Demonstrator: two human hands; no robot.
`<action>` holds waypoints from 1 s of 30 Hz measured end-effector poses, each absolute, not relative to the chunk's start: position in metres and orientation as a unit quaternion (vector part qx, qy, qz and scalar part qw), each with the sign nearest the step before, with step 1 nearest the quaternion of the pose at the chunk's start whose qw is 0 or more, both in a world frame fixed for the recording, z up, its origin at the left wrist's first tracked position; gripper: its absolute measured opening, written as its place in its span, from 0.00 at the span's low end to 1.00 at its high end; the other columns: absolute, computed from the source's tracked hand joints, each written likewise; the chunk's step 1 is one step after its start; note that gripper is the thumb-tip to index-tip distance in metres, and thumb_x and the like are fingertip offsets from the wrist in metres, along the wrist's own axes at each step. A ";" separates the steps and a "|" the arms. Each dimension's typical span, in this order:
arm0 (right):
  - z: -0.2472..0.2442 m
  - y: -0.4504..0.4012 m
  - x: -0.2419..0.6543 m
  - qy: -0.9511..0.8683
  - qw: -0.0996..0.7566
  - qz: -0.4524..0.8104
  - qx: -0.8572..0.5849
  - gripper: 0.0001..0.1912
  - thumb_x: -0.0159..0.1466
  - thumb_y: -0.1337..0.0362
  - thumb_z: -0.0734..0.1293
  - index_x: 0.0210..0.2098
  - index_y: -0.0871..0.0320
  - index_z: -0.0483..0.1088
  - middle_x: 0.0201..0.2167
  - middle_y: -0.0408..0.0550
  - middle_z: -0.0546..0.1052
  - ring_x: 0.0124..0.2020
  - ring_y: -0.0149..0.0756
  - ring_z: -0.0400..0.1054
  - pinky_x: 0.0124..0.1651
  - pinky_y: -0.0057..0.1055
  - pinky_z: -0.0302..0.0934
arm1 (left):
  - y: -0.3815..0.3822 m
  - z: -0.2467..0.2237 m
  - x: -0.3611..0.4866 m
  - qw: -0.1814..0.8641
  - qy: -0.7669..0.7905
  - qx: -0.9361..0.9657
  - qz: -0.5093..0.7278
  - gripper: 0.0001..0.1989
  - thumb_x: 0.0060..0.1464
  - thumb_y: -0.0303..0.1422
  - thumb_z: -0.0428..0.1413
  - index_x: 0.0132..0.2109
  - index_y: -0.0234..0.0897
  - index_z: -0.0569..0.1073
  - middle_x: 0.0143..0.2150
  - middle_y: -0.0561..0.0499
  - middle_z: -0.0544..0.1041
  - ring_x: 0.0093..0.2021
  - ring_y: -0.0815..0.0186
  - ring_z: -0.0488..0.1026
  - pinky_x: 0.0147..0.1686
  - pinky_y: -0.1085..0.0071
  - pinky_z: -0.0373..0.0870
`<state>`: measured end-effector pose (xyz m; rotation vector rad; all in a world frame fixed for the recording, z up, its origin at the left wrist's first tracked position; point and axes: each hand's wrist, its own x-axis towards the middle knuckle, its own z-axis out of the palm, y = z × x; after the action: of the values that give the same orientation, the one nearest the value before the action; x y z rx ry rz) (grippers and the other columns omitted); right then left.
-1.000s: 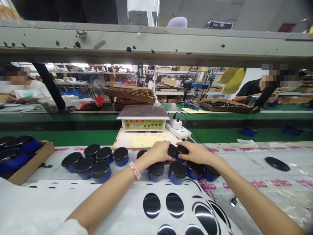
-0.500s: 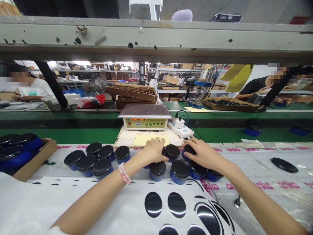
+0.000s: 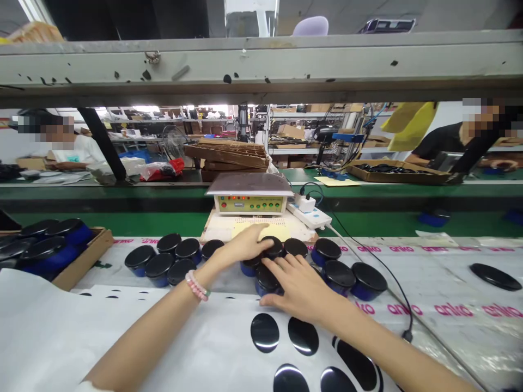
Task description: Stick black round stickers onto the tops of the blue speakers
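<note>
Several short round blue tubs with glossy black tops stand in a cluster before me. My left hand (image 3: 247, 243) reaches in from the cluster's left, its fingers spread, thumb by a black-topped tub (image 3: 273, 246). Stretched over the near side of the same cluster is my right hand (image 3: 297, 284). Its fingers lie on or just above a front tub (image 3: 266, 279); whether they press on it I cannot tell. To the right of that hand stand a tub (image 3: 339, 275) and another tub (image 3: 369, 280). A separate group of tubs (image 3: 159, 268) stands left of my left wrist.
White sheeting (image 3: 183, 337) with black ovals (image 3: 265, 333) covers the near bench. A control box (image 3: 250, 204) and power strip (image 3: 312, 218) stand behind. A cardboard box (image 3: 87, 258) holds tubs at left. A black cable (image 3: 379, 267) crosses the right; a black disc (image 3: 495, 276) lies beyond. Two people sit opposite.
My right hand has moved left and nearer, from the right-hand tubs to the front ones, uncovering those at right. My left hand has shifted slightly left. The view has turned a little left.
</note>
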<state>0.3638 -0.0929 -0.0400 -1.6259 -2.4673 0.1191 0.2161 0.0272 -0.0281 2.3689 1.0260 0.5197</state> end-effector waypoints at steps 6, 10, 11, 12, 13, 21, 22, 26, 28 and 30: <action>-0.024 -0.088 0.373 -0.824 0.134 0.084 -0.544 0.31 0.64 0.56 0.64 0.66 0.52 0.56 0.49 0.55 0.68 0.48 0.45 0.66 0.51 0.45 0.62 | -0.007 -0.002 0.169 0.292 0.372 0.837 0.276 0.16 0.59 0.32 0.49 0.53 0.32 0.70 0.55 0.42 0.71 0.52 0.60 0.71 0.55 0.60 0.67; -0.006 -0.099 0.376 -0.781 0.286 0.188 -0.521 0.26 0.66 0.52 0.62 0.61 0.49 0.56 0.52 0.48 0.68 0.50 0.34 0.66 0.54 0.33 0.63 | -0.052 0.002 0.162 0.351 0.293 0.855 0.246 0.35 0.50 0.35 0.61 0.64 0.39 0.60 0.64 0.46 0.63 0.61 0.61 0.64 0.58 0.66 0.64; -0.003 -0.102 0.375 -0.773 0.314 0.219 -0.506 0.26 0.65 0.52 0.63 0.60 0.48 0.57 0.52 0.47 0.68 0.51 0.34 0.66 0.55 0.33 0.62 | -0.061 0.003 0.164 0.361 0.288 0.851 0.250 0.39 0.48 0.37 0.63 0.65 0.40 0.57 0.64 0.47 0.63 0.61 0.61 0.63 0.59 0.66 0.63; 0.000 -0.106 0.373 -0.771 0.326 0.243 -0.490 0.25 0.65 0.52 0.64 0.60 0.47 0.57 0.53 0.45 0.67 0.52 0.33 0.65 0.55 0.32 0.62 | -0.067 0.003 0.166 0.370 0.290 0.844 0.259 0.39 0.48 0.38 0.63 0.65 0.41 0.58 0.62 0.48 0.65 0.59 0.61 0.65 0.57 0.66 0.64; 0.003 -0.109 0.371 -0.776 0.324 0.258 -0.476 0.24 0.66 0.53 0.63 0.60 0.45 0.56 0.55 0.44 0.66 0.51 0.32 0.66 0.54 0.31 0.63 | -0.072 0.004 0.167 0.376 0.294 0.836 0.271 0.36 0.49 0.38 0.63 0.64 0.42 0.61 0.59 0.50 0.69 0.56 0.62 0.68 0.55 0.67 0.65; 0.002 -0.121 0.364 -0.790 0.337 0.251 -0.447 0.18 0.67 0.55 0.63 0.56 0.36 0.60 0.51 0.37 0.66 0.45 0.28 0.66 0.44 0.27 0.66 | -0.086 0.015 0.163 0.390 0.311 0.828 0.258 0.23 0.48 0.38 0.64 0.52 0.42 0.71 0.41 0.57 0.75 0.40 0.67 0.72 0.40 0.74 0.66; 0.001 -0.123 0.361 -0.789 0.342 0.247 -0.446 0.18 0.67 0.55 0.63 0.56 0.36 0.59 0.51 0.37 0.66 0.45 0.27 0.66 0.45 0.27 0.65 | -0.088 0.014 0.162 0.389 0.312 0.827 0.260 0.24 0.48 0.37 0.64 0.53 0.43 0.70 0.41 0.57 0.75 0.40 0.67 0.72 0.40 0.74 0.65; 0.001 -0.127 0.351 -0.820 0.274 0.248 -0.436 0.19 0.68 0.55 0.62 0.58 0.39 0.57 0.53 0.40 0.64 0.49 0.28 0.65 0.51 0.29 0.63 | -0.092 -0.004 0.150 0.363 0.331 0.834 0.253 0.26 0.47 0.35 0.63 0.54 0.42 0.66 0.47 0.55 0.74 0.44 0.65 0.73 0.42 0.72 0.68; 0.003 -0.119 0.349 -0.842 0.206 0.260 -0.425 0.25 0.67 0.52 0.63 0.61 0.40 0.53 0.55 0.41 0.64 0.52 0.30 0.63 0.53 0.30 0.63 | -0.090 -0.016 0.140 0.299 0.344 0.857 0.240 0.30 0.44 0.33 0.62 0.55 0.41 0.64 0.49 0.52 0.72 0.45 0.65 0.72 0.42 0.72 0.70; 0.002 -0.101 0.349 -0.864 0.170 0.199 -0.430 0.30 0.65 0.50 0.63 0.63 0.44 0.51 0.58 0.43 0.63 0.56 0.33 0.61 0.56 0.32 0.61 | -0.084 -0.026 0.127 0.212 0.366 0.874 0.239 0.31 0.42 0.30 0.61 0.55 0.40 0.63 0.50 0.51 0.70 0.47 0.65 0.72 0.44 0.71 0.71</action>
<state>0.3486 -0.1008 0.0016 -1.2228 -2.4537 0.5651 0.1275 -0.0840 -0.0261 2.4269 1.0159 0.6638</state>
